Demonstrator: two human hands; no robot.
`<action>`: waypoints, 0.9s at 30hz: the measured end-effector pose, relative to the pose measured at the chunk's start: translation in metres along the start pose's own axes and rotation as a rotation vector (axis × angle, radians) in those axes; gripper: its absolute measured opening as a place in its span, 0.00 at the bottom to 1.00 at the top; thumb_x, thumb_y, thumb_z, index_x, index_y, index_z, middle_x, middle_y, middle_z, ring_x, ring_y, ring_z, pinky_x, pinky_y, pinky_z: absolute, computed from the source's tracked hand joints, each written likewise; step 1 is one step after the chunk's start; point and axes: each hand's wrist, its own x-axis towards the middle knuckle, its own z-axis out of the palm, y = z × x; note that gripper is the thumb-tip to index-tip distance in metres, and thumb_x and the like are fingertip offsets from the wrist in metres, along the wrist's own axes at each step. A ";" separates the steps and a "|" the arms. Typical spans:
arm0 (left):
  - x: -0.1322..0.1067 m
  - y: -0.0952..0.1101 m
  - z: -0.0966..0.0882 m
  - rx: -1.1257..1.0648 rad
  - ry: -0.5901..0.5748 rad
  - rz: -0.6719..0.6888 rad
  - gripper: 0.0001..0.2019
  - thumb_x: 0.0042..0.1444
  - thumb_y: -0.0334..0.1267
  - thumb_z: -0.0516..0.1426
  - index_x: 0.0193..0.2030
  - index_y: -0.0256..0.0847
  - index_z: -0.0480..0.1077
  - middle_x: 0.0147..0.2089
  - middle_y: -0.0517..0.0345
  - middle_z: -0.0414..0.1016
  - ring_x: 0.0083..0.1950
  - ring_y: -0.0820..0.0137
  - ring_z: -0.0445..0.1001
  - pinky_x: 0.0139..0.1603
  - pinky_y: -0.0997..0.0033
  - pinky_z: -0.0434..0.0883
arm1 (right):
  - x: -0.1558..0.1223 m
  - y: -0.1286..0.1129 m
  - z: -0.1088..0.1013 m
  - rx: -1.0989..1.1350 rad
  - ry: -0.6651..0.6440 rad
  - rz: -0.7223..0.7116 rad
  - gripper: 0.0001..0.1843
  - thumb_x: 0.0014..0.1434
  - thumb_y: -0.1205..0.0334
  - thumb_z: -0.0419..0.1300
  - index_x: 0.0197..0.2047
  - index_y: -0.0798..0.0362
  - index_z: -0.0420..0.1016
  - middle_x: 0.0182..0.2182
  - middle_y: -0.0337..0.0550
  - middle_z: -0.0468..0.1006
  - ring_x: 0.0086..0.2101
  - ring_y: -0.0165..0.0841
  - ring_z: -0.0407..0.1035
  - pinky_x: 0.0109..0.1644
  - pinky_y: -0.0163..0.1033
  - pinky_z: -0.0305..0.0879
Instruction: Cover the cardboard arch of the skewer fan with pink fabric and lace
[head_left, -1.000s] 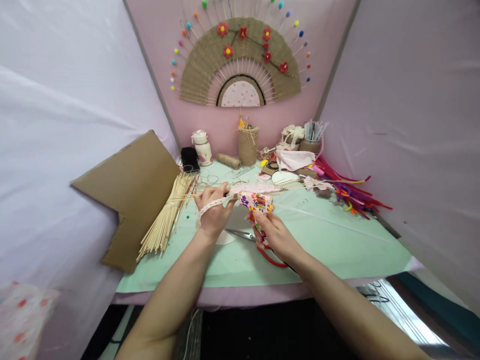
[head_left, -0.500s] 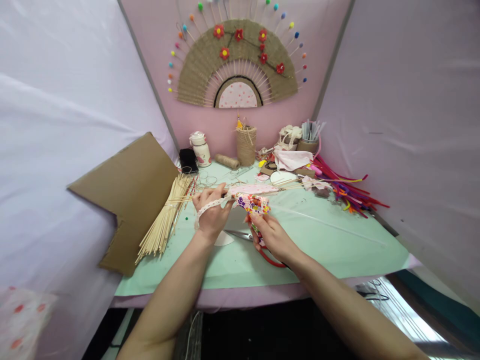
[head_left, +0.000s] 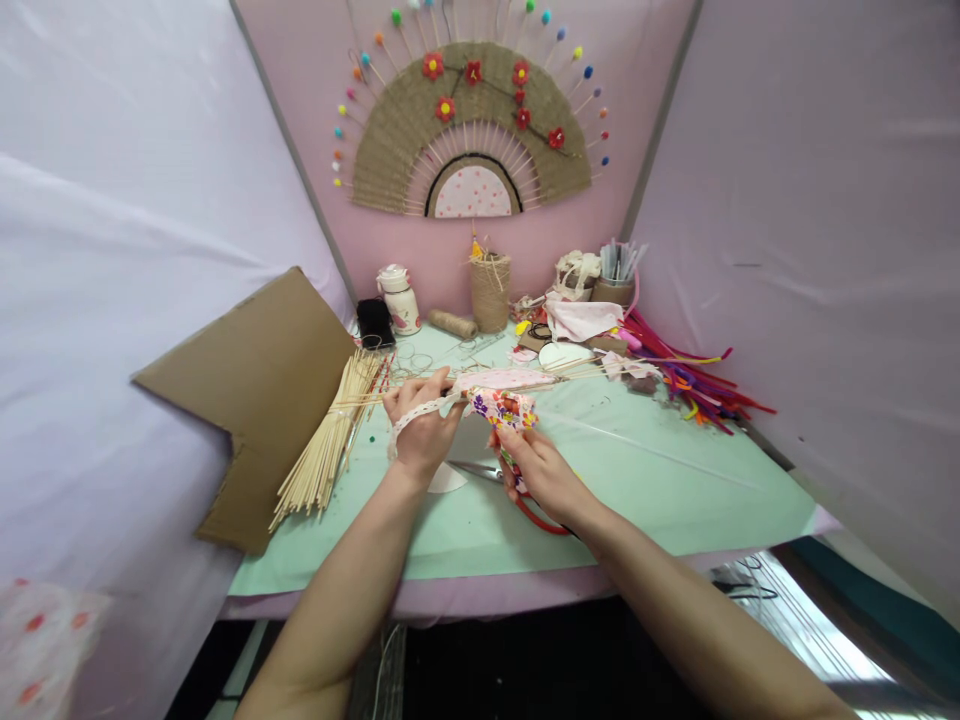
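My right hand is wrapped round the handle of a flower-patterned hot glue gun. A long clear glue stick appears to trail from its back end. The gun's nozzle points left, close to the fingers of my left hand. Those fingers pinch a white lace trim, which loops over the back of the hand. Just behind the gun lies a pink dotted fabric piece, with thin sticks extending to both sides. Below the hands are scissors with red handles, partly covered by my right hand.
At left, a bundle of bamboo sticks lies beside a cardboard sheet. A twine spool and a white bottle stand at the back. Coloured pipe cleaners lie at right. A decorated fan hangs on the wall.
Both hands, the glue gun and the lace hold nearly the same position. The whole view has shifted very slightly.
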 end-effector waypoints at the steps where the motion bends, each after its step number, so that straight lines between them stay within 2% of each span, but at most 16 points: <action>1: 0.000 0.000 0.000 0.002 -0.002 0.000 0.18 0.56 0.44 0.61 0.53 0.46 0.71 0.42 0.57 0.83 0.44 0.61 0.73 0.53 0.57 0.55 | 0.000 0.000 0.000 -0.001 -0.001 -0.001 0.24 0.62 0.37 0.50 0.37 0.51 0.67 0.17 0.29 0.64 0.16 0.27 0.61 0.22 0.34 0.59; 27: 0.000 -0.001 0.000 0.002 -0.014 -0.014 0.19 0.57 0.49 0.60 0.54 0.45 0.71 0.43 0.55 0.82 0.45 0.60 0.73 0.53 0.57 0.56 | -0.003 -0.002 -0.001 -0.030 0.014 -0.002 0.24 0.63 0.38 0.49 0.35 0.51 0.66 0.16 0.30 0.64 0.16 0.27 0.62 0.22 0.33 0.57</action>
